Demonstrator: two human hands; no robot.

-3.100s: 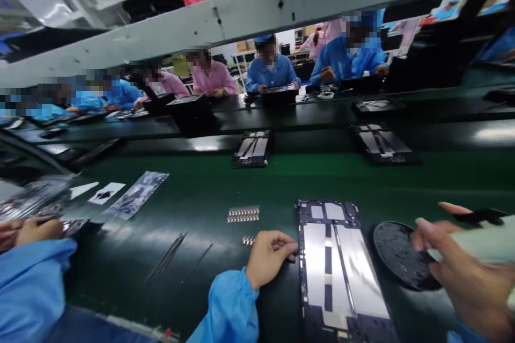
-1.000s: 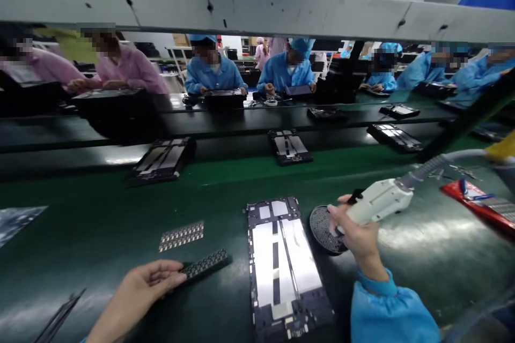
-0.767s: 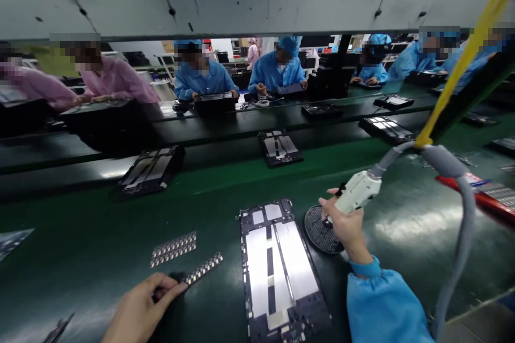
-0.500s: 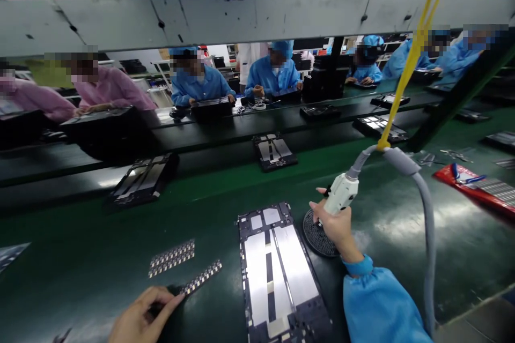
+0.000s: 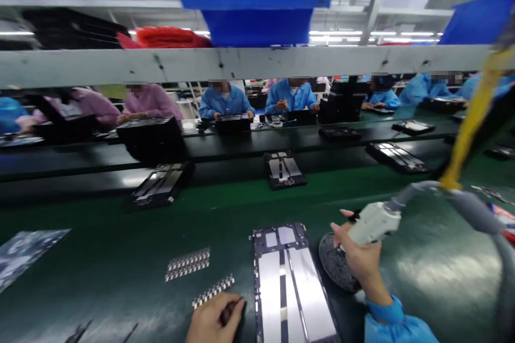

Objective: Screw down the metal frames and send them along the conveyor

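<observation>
My left hand [image 5: 217,317] is closed in a pinch beside the left edge of an opened tablet-like device [image 5: 281,289]. Whatever its fingertips may hold is too small to make out. Just behind that hand lies a strip of small metal parts [image 5: 215,288], partly covered by it. A second strip [image 5: 187,265] lies farther back on the left. My right hand [image 5: 360,257] is wrapped round a white electric screwdriver [image 5: 374,223] with a grey cable. The tool is tilted, its lower end over a round black dish [image 5: 336,268] right of the device; the tip is hidden.
A yellow cord [image 5: 475,118] suspends the grey cable [image 5: 478,209] at the right. More opened devices [image 5: 284,169] lie along the line ahead. A clear plastic bag [image 5: 28,252] lies at the left. Overhead, a shelf beam [image 5: 261,61] carries a blue bin [image 5: 257,19]. Co-workers sit opposite.
My left hand has left the strip and moved right, towards the device. My right hand still holds the screwdriver, now tilted more to the right. The view has tipped upward.
</observation>
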